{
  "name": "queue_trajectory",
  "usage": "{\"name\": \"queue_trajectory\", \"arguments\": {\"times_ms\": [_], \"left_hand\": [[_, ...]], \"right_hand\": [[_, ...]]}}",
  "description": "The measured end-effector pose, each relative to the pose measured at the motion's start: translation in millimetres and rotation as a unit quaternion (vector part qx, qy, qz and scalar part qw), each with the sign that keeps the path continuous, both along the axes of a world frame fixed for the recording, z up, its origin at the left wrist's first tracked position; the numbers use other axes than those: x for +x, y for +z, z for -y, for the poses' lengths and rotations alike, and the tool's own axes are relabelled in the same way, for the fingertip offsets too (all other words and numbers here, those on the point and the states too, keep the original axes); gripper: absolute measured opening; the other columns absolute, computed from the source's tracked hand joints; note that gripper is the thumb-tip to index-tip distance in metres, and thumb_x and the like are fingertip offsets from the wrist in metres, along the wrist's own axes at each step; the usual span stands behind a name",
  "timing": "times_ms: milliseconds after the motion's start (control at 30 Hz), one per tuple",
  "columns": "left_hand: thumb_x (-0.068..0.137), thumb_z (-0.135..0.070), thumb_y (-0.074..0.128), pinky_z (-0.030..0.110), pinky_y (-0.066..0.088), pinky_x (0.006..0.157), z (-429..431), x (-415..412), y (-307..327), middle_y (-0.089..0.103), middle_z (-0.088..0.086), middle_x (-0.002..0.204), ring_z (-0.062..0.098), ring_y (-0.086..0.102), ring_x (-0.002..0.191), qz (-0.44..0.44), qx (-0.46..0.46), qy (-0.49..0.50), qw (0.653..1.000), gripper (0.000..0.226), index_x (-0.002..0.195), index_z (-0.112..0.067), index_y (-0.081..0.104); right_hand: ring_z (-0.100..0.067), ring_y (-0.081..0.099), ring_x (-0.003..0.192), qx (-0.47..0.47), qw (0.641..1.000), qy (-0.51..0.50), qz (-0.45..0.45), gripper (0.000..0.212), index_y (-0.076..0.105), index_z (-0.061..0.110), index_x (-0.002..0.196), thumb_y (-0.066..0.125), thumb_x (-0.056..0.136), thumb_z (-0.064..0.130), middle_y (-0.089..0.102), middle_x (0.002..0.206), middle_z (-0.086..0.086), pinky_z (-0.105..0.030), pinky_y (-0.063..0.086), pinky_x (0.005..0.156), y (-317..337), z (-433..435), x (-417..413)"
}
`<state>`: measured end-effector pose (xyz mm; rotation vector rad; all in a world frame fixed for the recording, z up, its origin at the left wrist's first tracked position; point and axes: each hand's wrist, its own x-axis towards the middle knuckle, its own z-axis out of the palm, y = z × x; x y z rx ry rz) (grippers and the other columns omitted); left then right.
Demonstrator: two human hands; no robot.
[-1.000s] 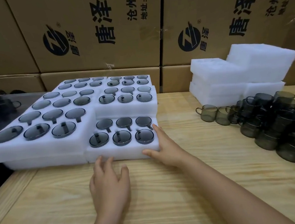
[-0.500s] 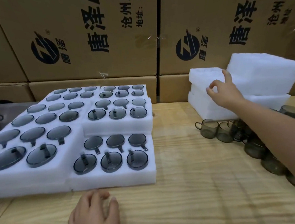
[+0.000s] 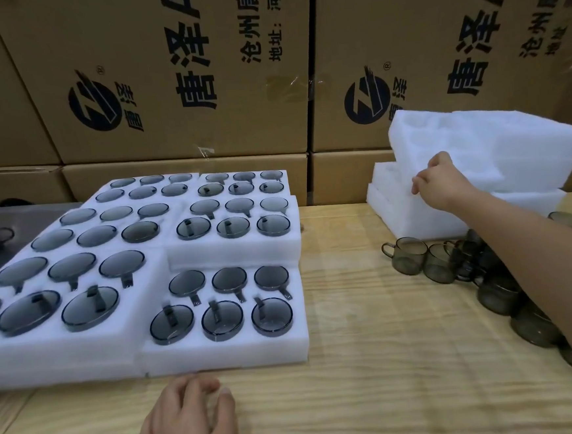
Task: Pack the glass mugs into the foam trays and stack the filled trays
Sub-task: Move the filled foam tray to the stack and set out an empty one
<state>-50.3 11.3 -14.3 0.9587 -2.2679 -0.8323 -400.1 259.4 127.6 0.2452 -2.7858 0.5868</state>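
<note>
The filled foam trays [image 3: 83,349] occupied the left part of the bench [image 3: 375,364], set side by side and in stacks of differing height. Each recess held one smoked glass mug [image 3: 171,325]. The front tray [image 3: 227,353] lay lowest, at the near right of this group, with six mugs seated in two rows of three.

The left hand [image 3: 187,419] rested palm down on the bench, directly in front of the front tray. Its fingers were loosely curled and held nothing; the fingertips lay just beside the tray's front edge, and contact could not be confirmed.

Printed cardboard boxes [image 3: 163,72] stood in a wall along the far edge of the bench.

Right of centre, the loose mugs [image 3: 439,266] stood clustered on the bench, in front of the stack of empty trays [image 3: 411,217]. The right forearm extended diagonally from the lower right, passing over this cluster.

The right hand [image 3: 441,184] was raised at the front left of the stack, knuckles up. Its fingers were curled onto the lower edge of the empty foam tray [image 3: 477,143], gripping it. That tray sat tilted on top of the stack, against the boxes. The two hands were well apart.
</note>
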Motion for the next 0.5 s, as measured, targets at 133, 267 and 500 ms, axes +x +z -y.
{"name": "queue_trajectory", "arguments": {"times_ms": [133,267,500], "left_hand": [[0.079,-0.024,0.07,0.036,0.026,0.104,2,1,0,0.06,0.006,0.112,0.026,0.052,0.117,0.026,0.025,0.008,0.999,0.008,0.086,-0.02,0.069],[0.086,-0.025,0.063,0.035,0.022,0.106,5,4,-3,0.058,0.001,0.109,0.023,0.047,0.119,0.051,0.005,-0.017,0.999,0.007,0.093,-0.024,0.064],[0.1,-0.04,0.041,0.036,0.026,0.108,9,8,-7,0.069,-0.004,0.104,0.025,0.052,0.116,-0.035,0.106,-0.08,0.991,0.029,0.103,-0.023,0.065]], "right_hand": [[-0.019,0.055,0.087,0.011,0.996,0.07,-0.059,0.036,0.07,0.009,0.081,0.048,0.097,0.032,0.036,0.119,0.001,-0.031,0.039,0.078,5,-14,40],[-0.013,0.051,0.082,-0.062,0.978,0.146,-0.139,0.039,0.063,0.012,0.057,0.064,0.085,0.038,0.046,0.11,0.011,-0.032,0.039,0.076,2,-33,128],[-0.005,0.056,0.069,-0.165,0.913,0.303,-0.216,0.052,0.051,0.006,0.044,0.061,0.085,0.037,0.06,0.093,-0.003,-0.027,0.046,0.068,-55,-71,289]]}}
